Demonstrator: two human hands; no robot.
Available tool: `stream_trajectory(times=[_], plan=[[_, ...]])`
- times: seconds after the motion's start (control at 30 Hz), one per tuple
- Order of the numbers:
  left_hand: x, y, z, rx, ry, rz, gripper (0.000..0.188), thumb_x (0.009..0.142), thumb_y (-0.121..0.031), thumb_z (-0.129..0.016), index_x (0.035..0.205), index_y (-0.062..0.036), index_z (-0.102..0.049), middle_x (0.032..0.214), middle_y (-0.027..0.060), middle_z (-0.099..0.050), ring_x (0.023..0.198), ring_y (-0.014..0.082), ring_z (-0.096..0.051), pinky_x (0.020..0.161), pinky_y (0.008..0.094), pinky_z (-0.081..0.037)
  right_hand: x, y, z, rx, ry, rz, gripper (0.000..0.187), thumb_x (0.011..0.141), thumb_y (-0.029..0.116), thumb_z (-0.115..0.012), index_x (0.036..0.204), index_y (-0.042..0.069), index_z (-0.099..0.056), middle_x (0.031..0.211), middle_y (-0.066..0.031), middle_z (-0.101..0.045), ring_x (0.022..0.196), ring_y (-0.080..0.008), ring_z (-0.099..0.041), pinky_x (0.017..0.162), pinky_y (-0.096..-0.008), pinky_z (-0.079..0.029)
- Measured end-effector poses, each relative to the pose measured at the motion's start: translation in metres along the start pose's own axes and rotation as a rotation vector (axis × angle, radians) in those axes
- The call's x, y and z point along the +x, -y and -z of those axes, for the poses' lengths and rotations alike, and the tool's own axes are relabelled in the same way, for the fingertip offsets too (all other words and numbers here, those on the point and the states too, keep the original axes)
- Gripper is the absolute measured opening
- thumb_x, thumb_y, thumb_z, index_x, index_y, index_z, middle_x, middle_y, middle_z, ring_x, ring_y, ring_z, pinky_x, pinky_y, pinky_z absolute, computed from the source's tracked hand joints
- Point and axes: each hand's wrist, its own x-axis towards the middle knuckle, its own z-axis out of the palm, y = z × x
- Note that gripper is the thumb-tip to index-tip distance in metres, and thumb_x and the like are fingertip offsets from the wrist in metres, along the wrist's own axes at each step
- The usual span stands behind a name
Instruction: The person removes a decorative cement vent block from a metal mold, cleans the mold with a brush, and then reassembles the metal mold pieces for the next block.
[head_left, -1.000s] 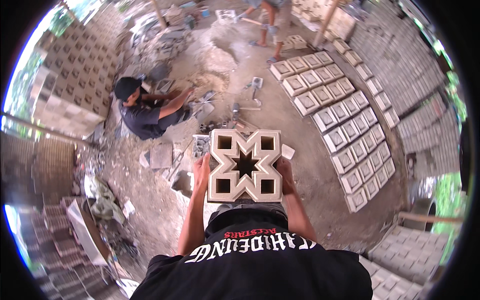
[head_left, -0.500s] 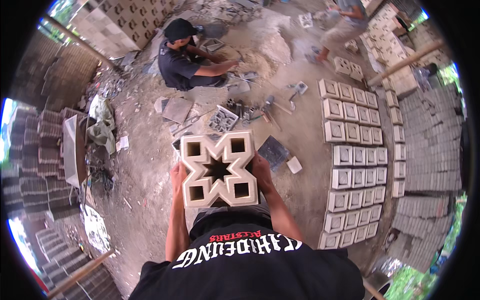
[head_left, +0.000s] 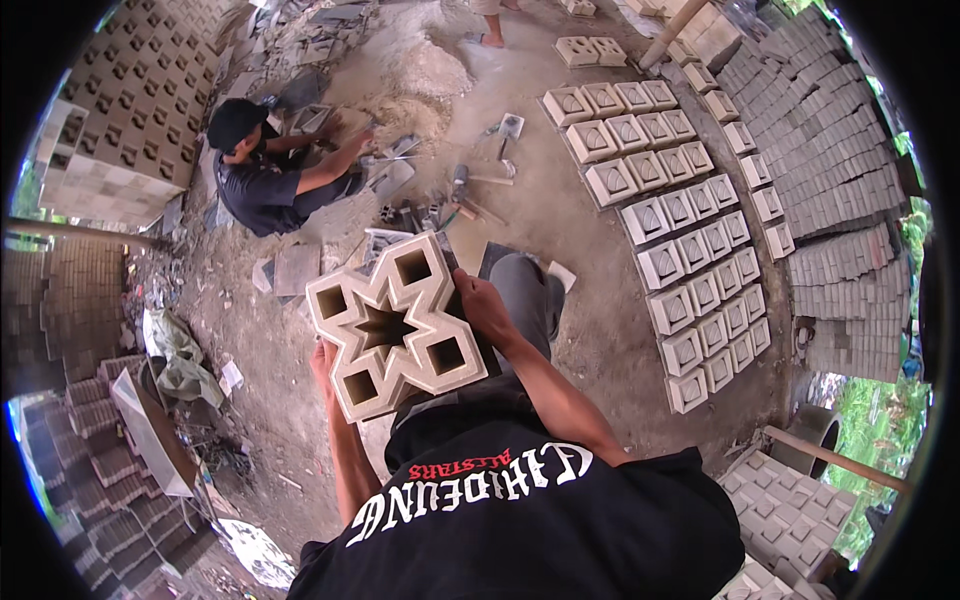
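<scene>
Both forearms reach forward from the black cotton T-shirt (head_left: 640, 520), the right one slanting inward across its front. The left hand (head_left: 322, 362) and the right hand (head_left: 484, 302) grasp opposite sides of one pale beige, X-shaped concrete block (head_left: 409, 356); some fingers are hidden. The block is held askew just in front of the T-shirt. It has an eight-pointed star opening, four square corner holes and stepped edges.

black shirt (head_left: 600, 520) | white and red lettering (head_left: 460, 467) | grey trousers (head_left: 526, 290) | bare hands (head_left: 484, 303)
</scene>
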Motion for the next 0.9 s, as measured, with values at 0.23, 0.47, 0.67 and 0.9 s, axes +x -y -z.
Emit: stream_trajectory(times=[0.23, 0.47, 0.67, 0.9], plan=[[0.115, -0.014, -0.164, 0.077, 0.127, 0.027, 0.040, 0.103, -0.033, -0.050, 0.101, 0.0022, -0.069, 0.085, 0.0049, -0.070, 0.068, 0.0094, -0.062, 0.059, 0.0268, -0.050, 0.139, 0.014, 0.108, 0.215, -0.024, 0.008, 0.059, 0.102, 0.048, -0.039, 0.103, -0.005, -0.066, 0.094, -0.0243, -0.069, 0.093, -0.0305, -0.068, 0.081, -0.0394, -0.047], [0.234, 0.024, -0.371, 0.291, 0.041, -0.106, 0.037, 0.103, -0.031, -0.051, 0.101, 0.0011, -0.070, 0.085, 0.0012, -0.069, 0.072, 0.0061, -0.059, 0.061, 0.0254, -0.048, 0.296, 0.051, 0.284, 0.049, -0.135, 0.103, 0.059, 0.102, 0.047, -0.038, 0.103, -0.005, -0.066, 0.096, -0.0279, -0.067, 0.096, -0.0408, -0.066, 0.083, -0.0445, -0.047], [0.311, -0.008, -0.568, 0.178, 0.150, -0.034, 0.037, 0.103, -0.028, -0.051, 0.102, 0.0039, -0.069, 0.089, 0.0002, -0.068, 0.077, 0.0052, -0.056, 0.067, 0.0233, -0.047, 0.401, 0.109, 0.438, 0.211, -0.171, 0.054, 0.055, 0.104, 0.041, -0.038, 0.099, -0.006, -0.067, 0.085, -0.0169, -0.070, 0.081, -0.0185, -0.063, 0.076, -0.0382, -0.048], [0.439, -0.044, -0.760, 0.187, 0.260, 0.006, 0.041, 0.102, -0.035, -0.053, 0.094, 0.0018, -0.071, 0.067, -0.0081, -0.052, 0.059, 0.0021, -0.039, 0.049, 0.0246, -0.032, 0.524, 0.174, 0.564, 0.359, -0.252, 0.049, 0.058, 0.105, 0.042, -0.037, 0.101, -0.009, -0.067, 0.090, -0.0124, -0.070, 0.082, -0.0169, -0.062, 0.075, -0.0346, -0.048]])
